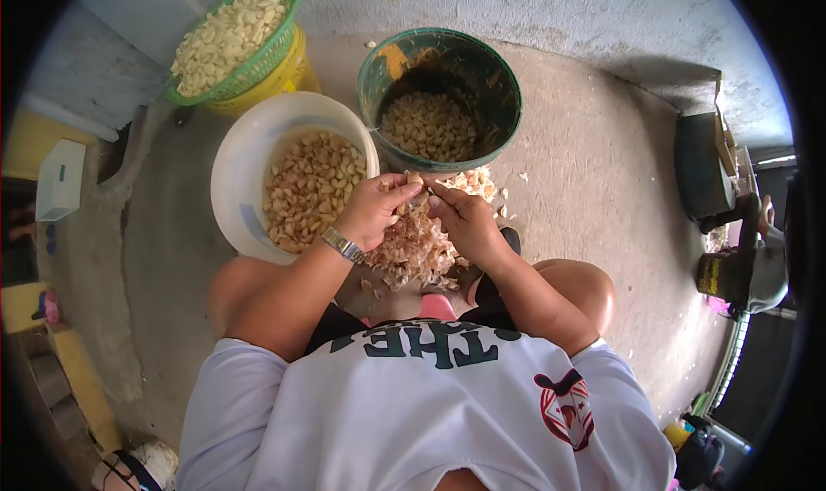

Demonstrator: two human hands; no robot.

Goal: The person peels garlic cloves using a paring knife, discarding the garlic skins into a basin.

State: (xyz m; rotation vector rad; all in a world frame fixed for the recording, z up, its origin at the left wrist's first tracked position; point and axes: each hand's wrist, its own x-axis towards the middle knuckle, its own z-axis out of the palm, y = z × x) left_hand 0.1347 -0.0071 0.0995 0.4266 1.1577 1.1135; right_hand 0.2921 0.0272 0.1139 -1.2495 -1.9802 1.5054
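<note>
My left hand [376, 205], with a metal watch on the wrist, is closed on a garlic clove [415, 179] pinched at its fingertips. My right hand [465, 222] is close beside it, fingers bent in a pinch; what they hold is too small to make out. Below both hands lies a pile of garlic skins [411, 252] on the floor. To the left, a white tub [232, 181] holds unpeeled cloves [311, 185] in water. Just beyond my hands stands a dark green bucket [508, 104] with peeled cloves [428, 125] at its bottom.
At the far left, a green basket [288, 18] heaped with peeled garlic rests on a yellow bucket [303, 74]. A pale wall [551, 13] runs behind the containers. On the right, another person [768, 263] sits near a dark container [701, 160]. Concrete floor [594, 147] surrounds the containers.
</note>
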